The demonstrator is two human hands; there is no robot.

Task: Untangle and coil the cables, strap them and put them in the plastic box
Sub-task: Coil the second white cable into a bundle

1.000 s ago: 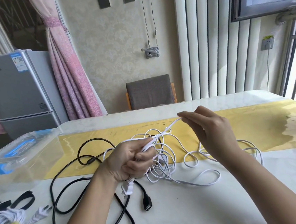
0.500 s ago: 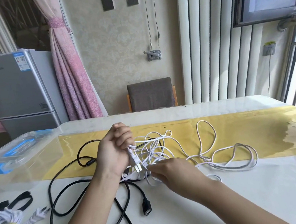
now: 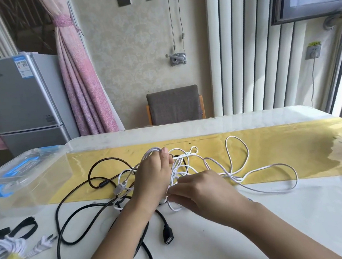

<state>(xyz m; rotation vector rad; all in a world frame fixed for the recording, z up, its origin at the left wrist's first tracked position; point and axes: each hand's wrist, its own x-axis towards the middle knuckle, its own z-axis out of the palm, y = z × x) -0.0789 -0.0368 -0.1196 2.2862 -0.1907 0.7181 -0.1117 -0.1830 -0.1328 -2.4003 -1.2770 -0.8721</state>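
A tangled white cable (image 3: 241,171) sprawls over the yellow runner in the middle of the table. My left hand (image 3: 153,178) grips a bunch of its loops, which wrap over the top of the hand. Just right of it, my right hand (image 3: 201,189) pinches a strand of the same white cable low near the table. A black cable (image 3: 73,214) loops under my left forearm, its USB socket end (image 3: 168,235) lying free. The clear plastic box (image 3: 24,174) with blue latches stands at the far left.
A coiled white cable with a yellow strap (image 3: 6,252) lies at the left front edge, its plug beside it. Black straps (image 3: 21,227) lie near it. A chair (image 3: 175,105) stands behind the table, a fridge (image 3: 19,98) at back left.
My left hand has turned over, loops of white cable now running over its top. My right hand stays low by the tangle, holding a strand close to the left hand.
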